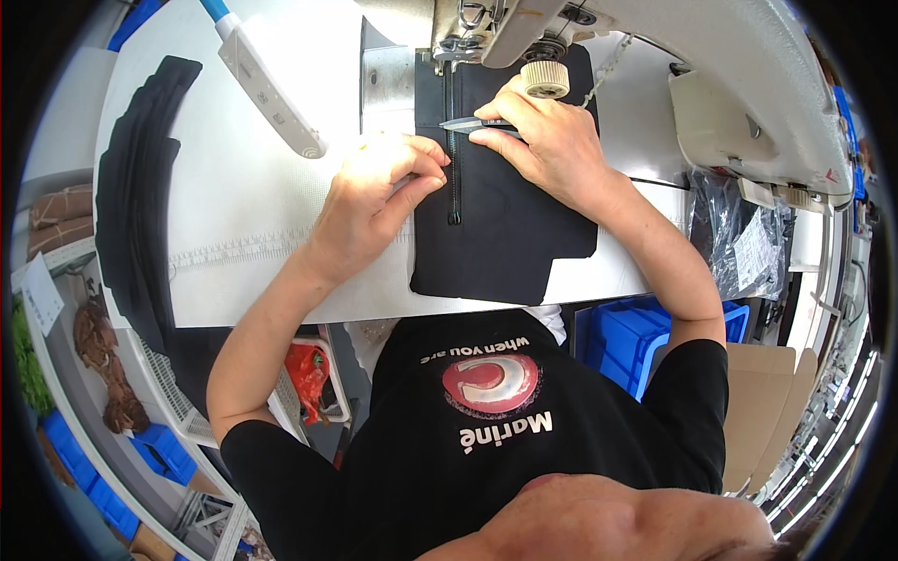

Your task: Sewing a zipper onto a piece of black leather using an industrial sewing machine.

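Observation:
A black fabric panel [510, 248] with a notched lower right corner lies flat on the white sewing table [281, 290]. Down its left part runs a dark zipper [455, 196], its top end beneath the sewing machine's presser foot [451, 67]. My right hand [566, 145] grips small thread snips [460, 123], their blades pointing left across the zipper. Just left of the zipper, my left hand [374, 201] has thumb and fingers pinched together over the fabric's edge. Whatever sits in that pinch is too small to make out.
A white lamp bar [271, 93] reaches over the table at upper left. Stacked black fabric pieces [140, 201] drape along the left edge. The sewing machine [748, 70] fills the upper right, above a clear plastic bag [744, 243]. A blue bin [617, 341] stands below the table.

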Demonstrator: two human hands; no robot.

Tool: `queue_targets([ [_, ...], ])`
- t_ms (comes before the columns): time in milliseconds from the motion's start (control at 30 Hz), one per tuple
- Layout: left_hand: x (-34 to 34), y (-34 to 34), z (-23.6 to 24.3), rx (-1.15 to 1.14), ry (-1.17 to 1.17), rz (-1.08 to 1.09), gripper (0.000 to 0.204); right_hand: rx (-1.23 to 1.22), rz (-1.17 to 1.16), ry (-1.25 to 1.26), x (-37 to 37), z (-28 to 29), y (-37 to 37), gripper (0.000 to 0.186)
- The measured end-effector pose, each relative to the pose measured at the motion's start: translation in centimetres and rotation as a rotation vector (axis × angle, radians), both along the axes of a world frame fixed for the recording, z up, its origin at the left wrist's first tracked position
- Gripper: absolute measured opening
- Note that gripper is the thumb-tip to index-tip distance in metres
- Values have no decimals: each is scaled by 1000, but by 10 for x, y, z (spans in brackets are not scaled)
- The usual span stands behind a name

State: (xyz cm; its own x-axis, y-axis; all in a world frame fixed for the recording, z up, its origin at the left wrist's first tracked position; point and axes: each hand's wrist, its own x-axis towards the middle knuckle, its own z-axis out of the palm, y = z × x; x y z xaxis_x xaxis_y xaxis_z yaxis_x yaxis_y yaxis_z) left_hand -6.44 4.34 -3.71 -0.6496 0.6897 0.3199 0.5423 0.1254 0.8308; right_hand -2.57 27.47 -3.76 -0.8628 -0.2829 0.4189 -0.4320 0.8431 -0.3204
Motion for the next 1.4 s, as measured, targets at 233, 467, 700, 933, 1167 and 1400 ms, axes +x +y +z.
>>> queue_targets([
  [233, 0, -30, 1, -50, -67, 15, 2, -44, -23, -15, -1, 2, 5, 19],
  [467, -2, -66, -6, -548, 752, 559, 22, 85, -227, 82, 25, 15, 65, 20],
  [700, 3, -12, -3, -469, 585, 140, 50, 311, -198, 99, 40, 19, 59, 35],
  [933, -4, -4, -8, -486, 652, 184, 54, 303, -96, -32, 26, 0, 11, 58],
  [1167, -38, 9, -11, -80, 541, 228, 52, 236, -63, 48, 28, 12, 18, 51],
  [1400, -56, 17, -21, -449, 780, 258, 62, 529, -230, 828, 108, 129, 168, 40],
])
